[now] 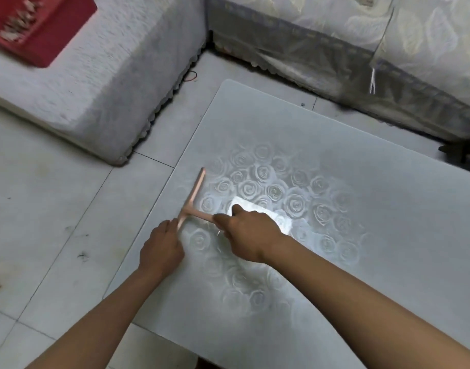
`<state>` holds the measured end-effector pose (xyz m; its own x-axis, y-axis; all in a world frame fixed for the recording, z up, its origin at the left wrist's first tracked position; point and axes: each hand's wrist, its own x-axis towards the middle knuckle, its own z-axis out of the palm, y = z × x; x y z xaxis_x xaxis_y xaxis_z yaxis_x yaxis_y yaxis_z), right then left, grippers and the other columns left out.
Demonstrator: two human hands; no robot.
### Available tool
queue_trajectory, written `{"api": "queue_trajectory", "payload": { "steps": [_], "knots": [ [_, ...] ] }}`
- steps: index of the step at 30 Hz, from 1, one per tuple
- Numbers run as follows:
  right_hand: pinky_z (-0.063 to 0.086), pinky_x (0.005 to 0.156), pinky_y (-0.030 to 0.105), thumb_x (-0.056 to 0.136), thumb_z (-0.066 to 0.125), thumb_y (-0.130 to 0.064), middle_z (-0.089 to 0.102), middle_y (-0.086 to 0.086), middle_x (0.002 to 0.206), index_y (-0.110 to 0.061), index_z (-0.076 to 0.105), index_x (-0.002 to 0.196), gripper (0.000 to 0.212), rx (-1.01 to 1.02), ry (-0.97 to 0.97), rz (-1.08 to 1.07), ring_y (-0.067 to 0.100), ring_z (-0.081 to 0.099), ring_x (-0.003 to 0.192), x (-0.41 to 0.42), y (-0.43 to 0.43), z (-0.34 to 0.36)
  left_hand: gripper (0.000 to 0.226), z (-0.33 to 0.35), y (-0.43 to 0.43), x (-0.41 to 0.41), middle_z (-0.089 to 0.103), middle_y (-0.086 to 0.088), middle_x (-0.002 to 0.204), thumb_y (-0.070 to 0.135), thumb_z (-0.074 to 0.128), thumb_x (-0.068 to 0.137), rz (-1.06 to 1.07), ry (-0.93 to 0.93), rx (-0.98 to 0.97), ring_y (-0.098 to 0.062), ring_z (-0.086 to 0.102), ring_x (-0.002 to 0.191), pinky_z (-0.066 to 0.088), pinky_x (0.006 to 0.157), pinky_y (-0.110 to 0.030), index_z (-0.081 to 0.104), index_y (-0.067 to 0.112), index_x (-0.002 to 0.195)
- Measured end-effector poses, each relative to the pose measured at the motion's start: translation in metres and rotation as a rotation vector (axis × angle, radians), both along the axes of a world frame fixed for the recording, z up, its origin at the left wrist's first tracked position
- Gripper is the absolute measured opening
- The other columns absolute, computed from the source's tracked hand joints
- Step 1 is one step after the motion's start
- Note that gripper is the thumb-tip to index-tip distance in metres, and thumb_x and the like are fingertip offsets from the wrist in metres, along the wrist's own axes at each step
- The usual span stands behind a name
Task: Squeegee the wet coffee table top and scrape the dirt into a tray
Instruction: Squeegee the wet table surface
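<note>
The pale pink T-shaped plastic squeegee (194,191) lies left of centre in the frame, near the left edge of the frosted grey glass tabletop (374,262), which carries a pattern of roses. Its long blade runs diagonally from upper right to lower left, and its short handle points right. The right hand (248,230) has its grip closed around that handle, fingers curled over it and knuckles up. The left hand (160,247) sits at the blade's lower end, just beside the tabletop's left edge; its fingers touch the blade there, but whether that grip is pinching the blade or only resting against it cannot be told. A bright patch of reflected light (271,217) shows on the glass just beyond the right hand. Pale floor tiles (55,209) fill the left side. In the upper left, a red tray (47,33) holding pale debris rests on a white fabric-covered seat (100,94). A sofa with a leaf-patterned lace cover (335,35) spans the upper right.
</note>
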<state>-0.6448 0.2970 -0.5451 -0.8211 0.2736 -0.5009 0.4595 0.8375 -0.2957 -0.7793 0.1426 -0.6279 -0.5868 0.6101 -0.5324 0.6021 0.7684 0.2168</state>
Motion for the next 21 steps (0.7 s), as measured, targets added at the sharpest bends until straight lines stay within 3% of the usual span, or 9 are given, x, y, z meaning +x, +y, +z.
{"api": "queue_trajectory", "payload": {
  "steps": [4, 7, 10, 12, 15, 18, 21],
  "knots": [
    [0.032, 0.06, 0.029, 0.093, 0.047, -0.025, 0.051, 0.009, 0.105, -0.031, 0.038, 0.136, 0.044, 0.01, -0.043, -0.07, 0.033, 0.057, 0.084, -0.003, 0.014, -0.014, 0.058, -0.011, 0.001, -0.038, 0.02, -0.016, 0.155, 0.014, 0.044, 0.091, 0.003, 0.025, -0.042, -0.033, 0.027, 0.137, 0.037, 0.1, -0.047, 0.028, 0.006, 0.146],
    [0.04, 0.068, 0.033, 0.094, 0.045, -0.028, 0.055, 0.007, 0.104, -0.038, 0.034, 0.14, 0.048, -0.034, -0.106, -0.159, 0.033, 0.059, 0.094, 0.038, 0.022, -0.012, 0.061, -0.018, 0.002, -0.056, 0.012, -0.017, 0.157, 0.016, 0.046, 0.092, -0.02, 0.005, -0.081, -0.034, 0.025, 0.138, 0.037, 0.1, -0.047, 0.023, 0.004, 0.147],
    [0.046, 0.075, 0.034, 0.097, 0.038, -0.032, 0.057, 0.003, 0.103, -0.046, 0.029, 0.141, 0.047, -0.028, -0.188, -0.199, 0.029, 0.059, 0.096, 0.076, 0.035, 0.006, 0.052, -0.024, 0.004, -0.063, 0.024, -0.019, 0.15, 0.016, 0.043, 0.094, 0.011, -0.096, -0.082, -0.038, 0.041, 0.125, 0.041, 0.095, -0.047, 0.027, -0.003, 0.14],
    [0.044, 0.069, 0.032, 0.097, 0.036, -0.029, 0.053, -0.001, 0.093, -0.051, 0.026, 0.139, 0.049, 0.015, -0.205, -0.166, 0.026, 0.06, 0.091, 0.076, 0.041, 0.024, 0.042, -0.026, 0.008, -0.066, 0.037, -0.02, 0.139, 0.015, 0.039, 0.096, 0.074, -0.139, -0.037, -0.04, 0.049, 0.112, 0.043, 0.09, -0.048, 0.032, -0.003, 0.133],
    [0.034, 0.06, 0.031, 0.091, 0.039, -0.021, 0.039, -0.001, 0.08, -0.061, 0.001, 0.14, 0.073, 0.1, -0.131, -0.066, 0.028, 0.059, 0.083, 0.043, 0.033, 0.043, 0.049, -0.03, 0.012, -0.069, 0.035, -0.015, 0.147, 0.02, 0.032, 0.099, 0.137, -0.124, -0.048, -0.04, 0.048, 0.119, 0.038, 0.096, -0.043, 0.025, 0.002, 0.144],
    [0.03, 0.058, 0.032, 0.087, 0.043, -0.018, 0.036, 0.002, 0.079, -0.05, 0.02, 0.143, 0.069, 0.088, -0.019, -0.019, 0.034, 0.054, 0.076, -0.025, 0.021, 0.037, 0.048, -0.034, 0.015, -0.073, 0.035, -0.014, 0.149, 0.023, 0.029, 0.101, 0.203, -0.176, -0.044, -0.039, 0.046, 0.124, 0.036, 0.098, -0.041, 0.029, 0.004, 0.145],
    [0.022, 0.053, 0.03, 0.086, 0.047, -0.015, 0.036, 0.004, 0.079, -0.034, 0.039, 0.138, 0.056, 0.079, -0.043, 0.042, 0.031, 0.043, 0.067, -0.077, 0.011, 0.016, 0.036, -0.037, 0.018, -0.082, 0.051, -0.018, 0.134, 0.031, 0.025, 0.102, 0.287, -0.23, -0.015, -0.039, 0.051, 0.117, 0.036, 0.089, -0.039, 0.05, 0.009, 0.116]
  ]
}}
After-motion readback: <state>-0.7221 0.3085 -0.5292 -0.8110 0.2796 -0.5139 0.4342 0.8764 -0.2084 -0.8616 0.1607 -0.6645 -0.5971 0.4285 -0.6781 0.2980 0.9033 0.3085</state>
